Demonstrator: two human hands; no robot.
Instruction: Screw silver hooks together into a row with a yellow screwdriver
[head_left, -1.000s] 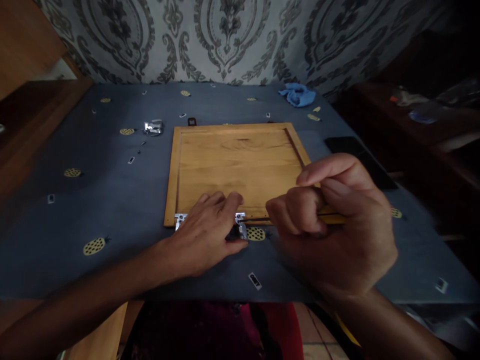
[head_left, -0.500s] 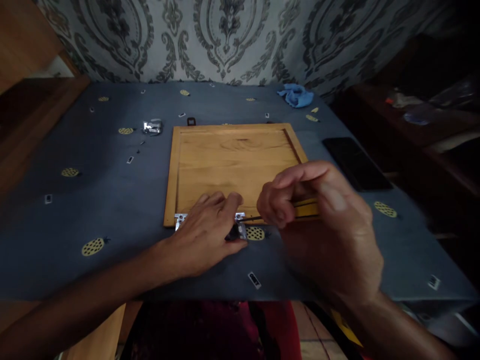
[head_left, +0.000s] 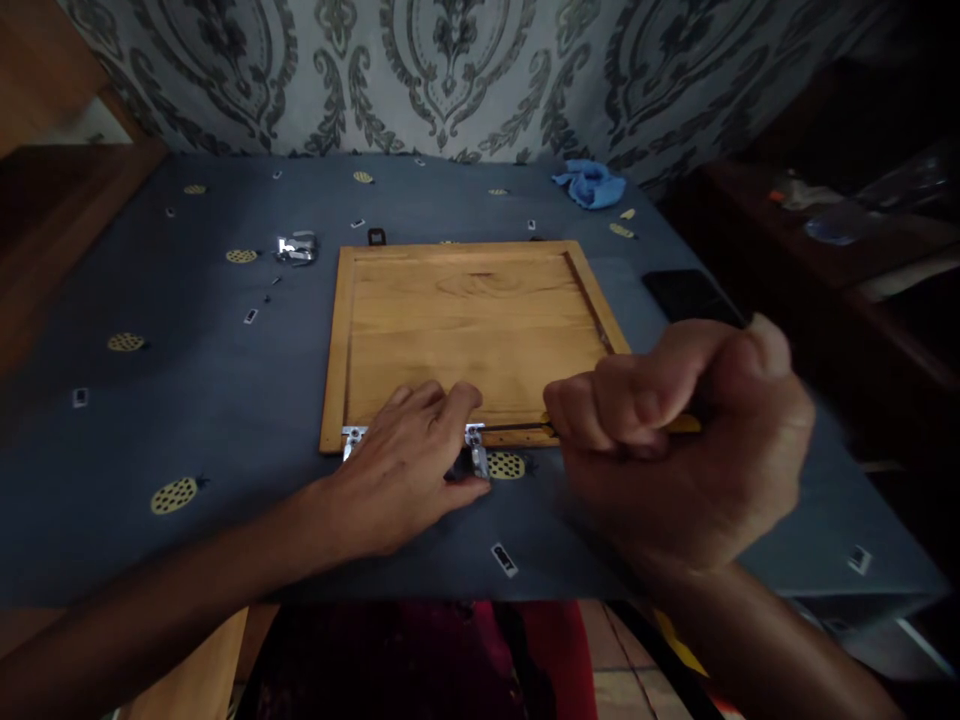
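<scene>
My right hand point(head_left: 690, 440) is wrapped round the yellow handle of a screwdriver point(head_left: 514, 428), its thin shaft pointing left. The screwdriver's tip reaches the shiny metal hinge point(head_left: 478, 455) at the near edge of a wooden panel point(head_left: 465, 330). Over that edge lies my left hand point(head_left: 409, 460), its fingers on the panel's frame and its thumb on the near side of the hinge. Another piece of bright metal point(head_left: 351, 442) shows left of my left hand; what lies under the palm is hidden.
A loose metal hinge point(head_left: 298, 248) and small screws point(head_left: 268, 298) lie at the left on the blue tablecloth point(head_left: 187, 400). A blue cloth point(head_left: 591, 185) sits at the back, and a black phone point(head_left: 686, 295) lies right of the panel. A patterned curtain point(head_left: 450, 80) hangs behind.
My right hand has turned over at the wrist and shifted slightly right, still round the screwdriver. My left hand stays on the hinge. The whole view has shifted slightly.
</scene>
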